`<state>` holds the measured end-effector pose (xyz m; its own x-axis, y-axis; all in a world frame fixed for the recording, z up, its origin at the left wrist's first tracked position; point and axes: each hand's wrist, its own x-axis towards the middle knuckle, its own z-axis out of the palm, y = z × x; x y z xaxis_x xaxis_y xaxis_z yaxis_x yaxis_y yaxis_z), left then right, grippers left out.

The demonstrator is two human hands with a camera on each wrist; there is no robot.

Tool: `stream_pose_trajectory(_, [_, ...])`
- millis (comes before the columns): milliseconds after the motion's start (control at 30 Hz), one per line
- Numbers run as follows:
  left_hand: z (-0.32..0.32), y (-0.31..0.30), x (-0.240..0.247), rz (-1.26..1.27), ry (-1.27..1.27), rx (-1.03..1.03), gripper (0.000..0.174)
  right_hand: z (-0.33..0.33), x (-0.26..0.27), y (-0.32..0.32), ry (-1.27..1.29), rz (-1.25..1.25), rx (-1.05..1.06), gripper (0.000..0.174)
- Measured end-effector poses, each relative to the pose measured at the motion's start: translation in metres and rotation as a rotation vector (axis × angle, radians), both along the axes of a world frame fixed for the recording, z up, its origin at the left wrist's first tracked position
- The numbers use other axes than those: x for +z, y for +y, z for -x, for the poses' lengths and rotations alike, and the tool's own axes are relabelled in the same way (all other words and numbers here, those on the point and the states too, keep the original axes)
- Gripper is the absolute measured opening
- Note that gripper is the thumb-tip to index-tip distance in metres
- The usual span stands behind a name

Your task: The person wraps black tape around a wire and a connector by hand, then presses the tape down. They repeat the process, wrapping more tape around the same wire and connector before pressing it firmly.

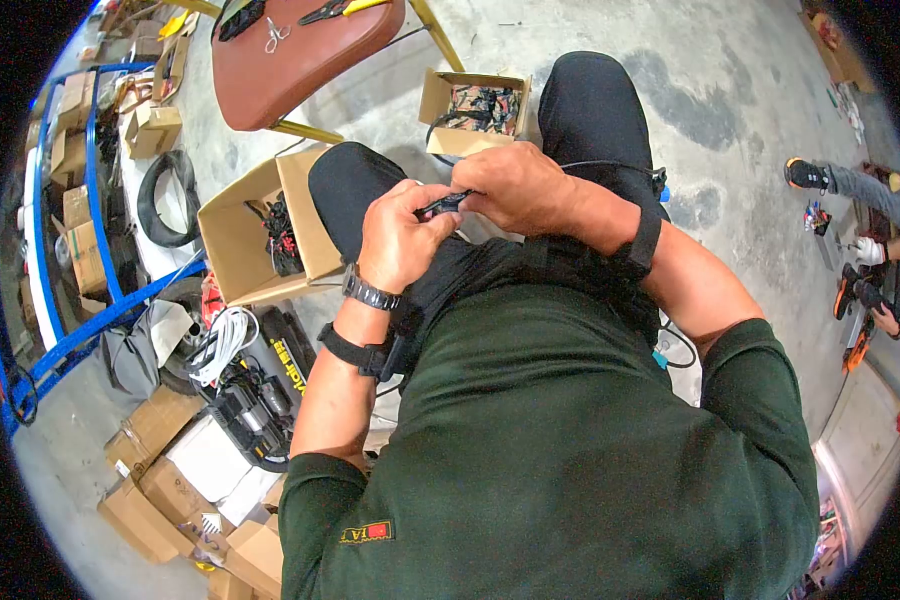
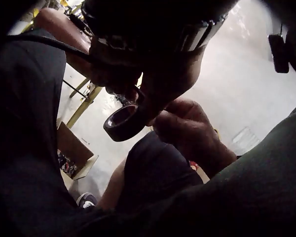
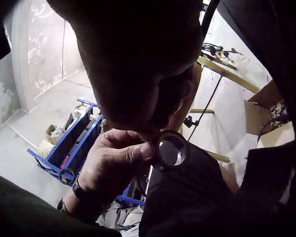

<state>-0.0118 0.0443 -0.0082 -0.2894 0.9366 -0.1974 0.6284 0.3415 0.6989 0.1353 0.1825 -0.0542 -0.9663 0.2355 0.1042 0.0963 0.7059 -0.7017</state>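
Between the two hands, above the lap, is a dark ring that looks like a roll of black tape [image 1: 442, 205]. My left hand [image 1: 400, 232], with a watch at its wrist, pinches it between thumb and fingers. The curled right hand [image 1: 518, 190] meets it from the other side, fingertips at its edge. In the left wrist view the roll of tape [image 2: 122, 123] is tilted, its hollow centre showing. In the right wrist view the left thumb lies against the roll of tape [image 3: 171, 150]. Shadow hides part of the right fingertips.
A cardboard box [image 1: 240, 240] with dark and red cables stands by the left knee; a smaller box [image 1: 440, 100] of packets is ahead. Scissors [image 1: 276, 36] and pliers [image 1: 325, 12] lie on a brown chair [image 1: 300, 70]. Blue shelving [image 1: 98, 190] is left; another person's leg [image 1: 870, 190] is right.
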Motion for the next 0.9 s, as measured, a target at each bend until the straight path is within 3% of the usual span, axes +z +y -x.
stream_pose_trajectory(400, [0.006, 0.004, -0.006, 0.174, -0.430, 0.118, 0.020, 0.000, -0.002, 0.007, 0.139, -0.042, -0.002, 0.021])
stream_pose_trajectory(633, [0.003, 0.006, -0.006, 0.164, -0.590, 0.193, 0.009, 0.003, -0.005, 0.009, 0.167, -0.228, -0.018, 0.016])
stream_pose_trajectory(900, [0.004, 0.008, -0.018, 0.277, -0.657, 0.335, 0.035, 0.006, -0.023, 0.011, 0.254, -0.301, -0.026, 0.013])
